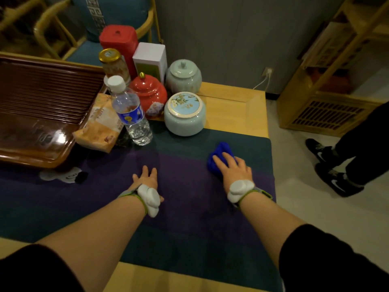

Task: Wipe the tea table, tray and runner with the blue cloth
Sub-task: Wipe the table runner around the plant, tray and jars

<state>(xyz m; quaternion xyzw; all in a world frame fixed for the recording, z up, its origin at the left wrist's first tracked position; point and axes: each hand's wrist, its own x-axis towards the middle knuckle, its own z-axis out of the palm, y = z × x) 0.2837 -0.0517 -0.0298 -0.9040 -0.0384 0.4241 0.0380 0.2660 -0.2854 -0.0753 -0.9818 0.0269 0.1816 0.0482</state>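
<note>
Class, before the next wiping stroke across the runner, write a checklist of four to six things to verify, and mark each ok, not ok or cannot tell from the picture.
1. Blue cloth under the right hand: ok, fingers lie over it.
2. Cloth on the runner: ok, it rests on the purple band.
3. Left hand steadying the runner: ok, it rests flat on it.
4. Stroke path toward the left hand free: ok, only bare fabric lies between the hands.
5. Water bottle and pale green jar off the runner: not ok, both stand on its far edge.
6. Runner already clean: cannot tell.
</note>
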